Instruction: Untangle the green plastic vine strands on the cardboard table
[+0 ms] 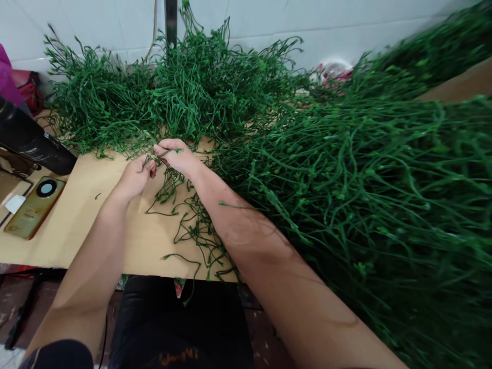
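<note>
Far left of the grip there's a red bag (31, 89), can't see what's in it, then a dark bottle (34, 136) leaning, contents hidden too, with a phone (35, 207) lying on the tan counter (92, 225) just below it. Left grip (135, 177) has thumb and finger pinched together on thin green stems (164, 153), right grip (177, 155) is just beside it, also closed on them, so the piece sits right between the two. Those stems look super light and bendy, kinda wiry, probably not slippery or fragile, but I'd bet they snag. I'd pinch near an end, clear of the little tips. Back pile (192, 87) is behind both grips, loose strands (200, 233) lie below the right one. Further right and back there's a white round container, maybe, with pinkish stuff by it, then a huge heap (365, 169) right of the right arm.
</note>
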A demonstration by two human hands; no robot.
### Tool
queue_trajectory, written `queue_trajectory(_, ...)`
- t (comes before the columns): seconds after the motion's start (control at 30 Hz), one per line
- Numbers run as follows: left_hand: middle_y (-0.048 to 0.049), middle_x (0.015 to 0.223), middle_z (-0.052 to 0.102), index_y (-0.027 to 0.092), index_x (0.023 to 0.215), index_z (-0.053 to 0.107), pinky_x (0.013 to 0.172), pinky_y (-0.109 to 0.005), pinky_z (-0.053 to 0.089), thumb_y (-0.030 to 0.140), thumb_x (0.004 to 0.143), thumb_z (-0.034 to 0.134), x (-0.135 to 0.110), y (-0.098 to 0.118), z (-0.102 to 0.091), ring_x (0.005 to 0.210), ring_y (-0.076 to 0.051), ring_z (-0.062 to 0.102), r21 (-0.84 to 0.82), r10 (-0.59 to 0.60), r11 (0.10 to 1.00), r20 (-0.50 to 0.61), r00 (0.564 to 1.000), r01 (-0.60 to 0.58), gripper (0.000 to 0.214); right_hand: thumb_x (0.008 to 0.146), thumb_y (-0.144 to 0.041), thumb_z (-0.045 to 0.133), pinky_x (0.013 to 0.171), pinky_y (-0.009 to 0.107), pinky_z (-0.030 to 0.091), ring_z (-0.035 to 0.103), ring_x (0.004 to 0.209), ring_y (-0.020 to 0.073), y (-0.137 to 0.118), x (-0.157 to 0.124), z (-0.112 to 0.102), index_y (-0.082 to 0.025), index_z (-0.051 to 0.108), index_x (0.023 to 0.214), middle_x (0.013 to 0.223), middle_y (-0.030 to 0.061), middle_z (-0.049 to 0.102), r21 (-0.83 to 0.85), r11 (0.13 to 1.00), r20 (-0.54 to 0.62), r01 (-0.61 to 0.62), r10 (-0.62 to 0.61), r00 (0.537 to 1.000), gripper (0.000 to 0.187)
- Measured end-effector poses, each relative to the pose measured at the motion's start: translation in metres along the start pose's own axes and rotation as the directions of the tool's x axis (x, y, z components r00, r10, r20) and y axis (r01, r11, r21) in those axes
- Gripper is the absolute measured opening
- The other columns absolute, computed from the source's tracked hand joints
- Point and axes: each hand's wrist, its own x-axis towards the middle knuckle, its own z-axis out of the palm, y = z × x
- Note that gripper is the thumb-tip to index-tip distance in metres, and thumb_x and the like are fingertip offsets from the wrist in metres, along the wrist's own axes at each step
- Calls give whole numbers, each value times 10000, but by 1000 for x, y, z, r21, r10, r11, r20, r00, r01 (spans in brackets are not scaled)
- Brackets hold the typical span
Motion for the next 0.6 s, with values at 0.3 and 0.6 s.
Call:
queue_trajectory(0.3, 29, 560, 436, 198, 703, 468, 476, -238, 346, 484, 811, 584, -34, 30, 11, 486, -90, 368, -202, 114, 974, 37, 993, -105, 327, 904, -242, 474, 549, 229, 208, 242, 539, 64, 5, 6, -12, -180, 319, 551, 523, -66, 251, 59, 995, -290, -84, 98, 952, 390)
queue_trajectory(0.6, -98, 1114, 603, 177, 1065, 565, 972, -437, 468, 382, 840, 611, -18, 93, 118, 1078, -240, 585, -111, 568, 821, 272, 777, -561, 307, 903, -207, 507, 571, 215, 272, 288, 534, 46, 1, 3, 7, -161, 379, 574, 528, -69, 336, 0, 999, -109, -35, 35, 993, 356)
